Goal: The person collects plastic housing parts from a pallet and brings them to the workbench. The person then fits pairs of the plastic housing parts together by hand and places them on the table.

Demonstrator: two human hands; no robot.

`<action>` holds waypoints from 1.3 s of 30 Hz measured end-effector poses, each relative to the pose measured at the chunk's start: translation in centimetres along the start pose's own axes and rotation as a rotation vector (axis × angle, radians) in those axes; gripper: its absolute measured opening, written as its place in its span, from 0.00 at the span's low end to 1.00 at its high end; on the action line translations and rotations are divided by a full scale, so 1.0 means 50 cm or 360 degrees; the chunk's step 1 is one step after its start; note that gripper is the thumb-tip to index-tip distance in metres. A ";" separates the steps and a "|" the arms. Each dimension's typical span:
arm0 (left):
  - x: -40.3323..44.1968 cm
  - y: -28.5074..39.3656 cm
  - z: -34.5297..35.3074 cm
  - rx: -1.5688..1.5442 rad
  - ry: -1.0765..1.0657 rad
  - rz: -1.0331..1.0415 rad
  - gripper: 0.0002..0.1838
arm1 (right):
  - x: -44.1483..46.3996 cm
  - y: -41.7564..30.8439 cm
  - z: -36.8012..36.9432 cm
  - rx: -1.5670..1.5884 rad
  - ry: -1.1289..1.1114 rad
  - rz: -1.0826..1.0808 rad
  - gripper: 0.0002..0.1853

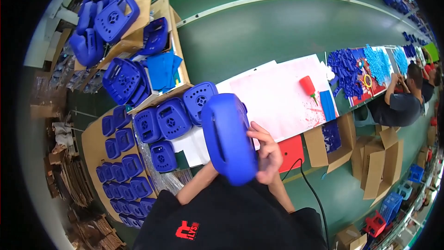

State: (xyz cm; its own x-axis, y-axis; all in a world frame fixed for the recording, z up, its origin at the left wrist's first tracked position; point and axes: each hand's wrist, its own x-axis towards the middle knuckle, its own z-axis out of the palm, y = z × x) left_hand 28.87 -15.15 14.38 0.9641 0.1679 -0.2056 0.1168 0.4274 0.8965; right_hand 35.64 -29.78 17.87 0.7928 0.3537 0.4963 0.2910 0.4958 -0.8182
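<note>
A blue plastic housing point(232, 141) with a long slot in its face is held up in front of my chest, above the table's near edge. My right hand point(267, 150) is at its right side, with curved fingers touching the rim. Only my left forearm point(198, 184) shows; it reaches behind the housing, which hides the hand. Left of the housing, several similar blue parts with round vents point(174, 118) lie together on the table. Beyond it, a white sheet point(273, 97) with red stains bears a red bottle point(307, 85) with a green tip.
Blue housings fill a box at the upper left; more lie on a cardboard-covered surface point(90, 144) at the left. Blue and light-blue small parts point(344, 67) lie at the right. Open cartons point(379, 166), a red stool point(291, 153), a black cable and seated people are at the right.
</note>
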 end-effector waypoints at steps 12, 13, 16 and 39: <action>-0.001 -0.049 -0.107 0.0077 -0.0032 -0.0086 0.39 | 0.006 -0.012 0.020 -0.0829 -0.0505 0.0070 0.28; 0.000 -0.066 -0.134 0.0258 -0.0018 0.0027 0.41 | 0.002 -0.020 0.026 -0.0615 -0.0318 0.0294 0.28; 0.005 -0.032 -0.130 0.0447 -0.0047 0.0073 0.51 | -0.010 -0.021 0.042 -0.0383 -0.0040 0.0518 0.31; -0.057 0.183 -0.089 0.1241 -0.0160 0.0903 0.63 | -0.030 -0.048 0.049 -0.0020 -0.0440 0.1294 0.27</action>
State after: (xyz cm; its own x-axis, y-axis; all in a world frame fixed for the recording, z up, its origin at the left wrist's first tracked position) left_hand 26.10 -7.76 21.41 0.9374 0.0752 0.3400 -0.2819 -0.4092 0.8678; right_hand 32.43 -29.58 19.80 0.5991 0.7768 -0.1940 -0.3037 -0.0038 -0.9528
